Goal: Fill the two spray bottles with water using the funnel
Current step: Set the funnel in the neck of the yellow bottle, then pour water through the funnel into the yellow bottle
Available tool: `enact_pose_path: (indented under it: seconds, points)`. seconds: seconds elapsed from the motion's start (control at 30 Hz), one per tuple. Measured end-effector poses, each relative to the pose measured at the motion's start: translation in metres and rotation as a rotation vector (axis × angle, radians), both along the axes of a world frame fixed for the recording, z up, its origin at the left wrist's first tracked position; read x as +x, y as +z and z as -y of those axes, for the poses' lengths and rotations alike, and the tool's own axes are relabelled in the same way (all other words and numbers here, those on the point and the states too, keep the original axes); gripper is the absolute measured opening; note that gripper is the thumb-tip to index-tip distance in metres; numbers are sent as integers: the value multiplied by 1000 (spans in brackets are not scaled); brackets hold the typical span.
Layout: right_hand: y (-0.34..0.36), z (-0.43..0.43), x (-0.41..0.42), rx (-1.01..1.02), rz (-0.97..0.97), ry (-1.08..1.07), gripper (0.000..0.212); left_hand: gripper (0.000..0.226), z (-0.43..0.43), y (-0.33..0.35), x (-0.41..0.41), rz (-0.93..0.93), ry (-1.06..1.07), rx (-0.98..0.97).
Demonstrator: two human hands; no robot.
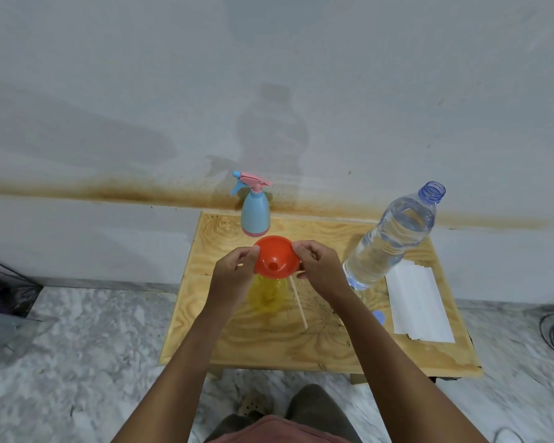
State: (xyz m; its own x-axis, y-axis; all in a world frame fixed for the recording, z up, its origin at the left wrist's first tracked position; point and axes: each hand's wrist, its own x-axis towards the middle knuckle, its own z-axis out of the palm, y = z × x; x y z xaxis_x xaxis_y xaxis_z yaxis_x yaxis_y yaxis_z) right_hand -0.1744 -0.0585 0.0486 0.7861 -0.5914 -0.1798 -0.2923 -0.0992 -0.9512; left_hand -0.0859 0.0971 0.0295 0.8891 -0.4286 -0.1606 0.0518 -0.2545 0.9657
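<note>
An orange funnel (pixel 274 257) sits in the neck of a yellow see-through spray bottle (pixel 267 294) at the middle of the wooden table (pixel 269 343). My left hand (pixel 234 270) pinches the funnel's left rim and my right hand (pixel 320 266) pinches its right rim. A blue spray bottle (pixel 255 214) with a pink and blue trigger head stands upright at the table's far edge. A large clear water bottle (pixel 392 239), uncapped and mostly full, stands at the right. A thin tube (pixel 298 305) lies on the table beside the yellow bottle.
Folded white paper (pixel 418 305) lies at the table's right side, with a small blue cap (pixel 379 316) next to it. A grey stained wall rises right behind the table. Marble floor surrounds it; dark objects sit at the far left and far right.
</note>
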Motion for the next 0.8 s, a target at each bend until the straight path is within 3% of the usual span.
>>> enact_pose_path:
  seconds: [0.17,0.3,0.4,0.5,0.6,0.7,0.8]
  points:
    - [-1,-2,-3,-34,20,-70,17,36,1,-1,-5,21,-28,4]
    - [-10,4,-22,-239,10,-270,10,47,-9,-19,-15,1,-62,-63]
    - [-21,9,-48,-355,-57,-459,16,53,-20,-39,-28,88,-113,10]
    - [-31,19,-70,-415,-76,-615,35,63,-17,-56,-37,146,-123,143]
    - [-33,38,-83,-366,-74,-699,68,73,-4,-62,-44,158,-49,264]
    - [-27,63,-87,-290,-6,-673,94,75,9,-57,-50,140,48,267]
    - [-17,89,-89,-215,113,-557,98,63,18,-52,-55,54,122,156]
